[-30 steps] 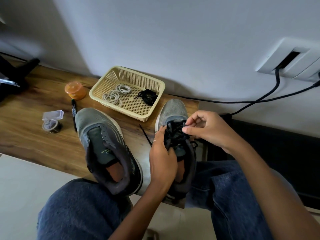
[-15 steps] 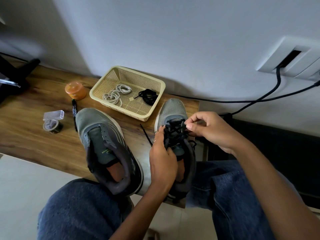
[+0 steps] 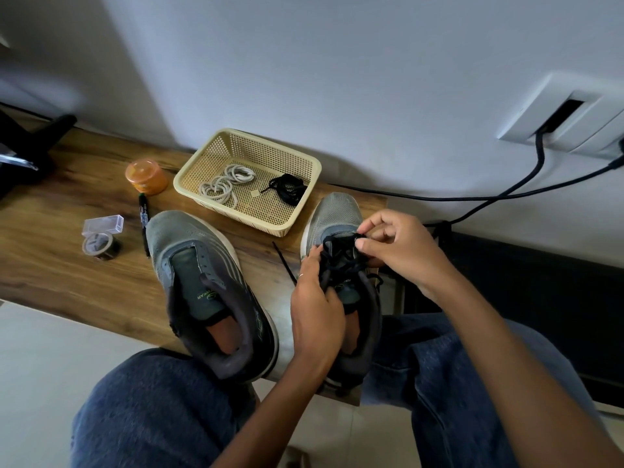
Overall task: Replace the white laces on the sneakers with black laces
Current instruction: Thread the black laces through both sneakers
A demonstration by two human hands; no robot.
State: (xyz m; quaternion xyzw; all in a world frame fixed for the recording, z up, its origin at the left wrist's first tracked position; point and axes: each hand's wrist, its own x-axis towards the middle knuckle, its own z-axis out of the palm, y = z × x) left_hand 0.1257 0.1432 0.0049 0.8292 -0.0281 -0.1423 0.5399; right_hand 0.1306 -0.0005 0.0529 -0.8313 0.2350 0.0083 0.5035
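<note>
Between the fingertips of the right hand (image 3: 398, 251), a black lace (image 3: 341, 255) is being pinched at the near sneaker (image 3: 341, 224), while the left hand (image 3: 315, 309) is gripping its tongue side. Pulling evenly should be keeping crossings flat; the other sneaker (image 3: 199, 285) is waiting laceless on the tabletop (image 3: 50, 265).

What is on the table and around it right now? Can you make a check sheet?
Surface: wooden table, brown.
Job's things: right sneaker partly laced with black lace; left sneaker unlaced; basket holds white laces and spare black lace.
Clutter: orange jar, marker, tape roll, clear box.
Hands: left hand holds the right sneaker; right hand pinches the black lace.
Cables: black cables from wall socket.
Surroundings: white wall.
</note>
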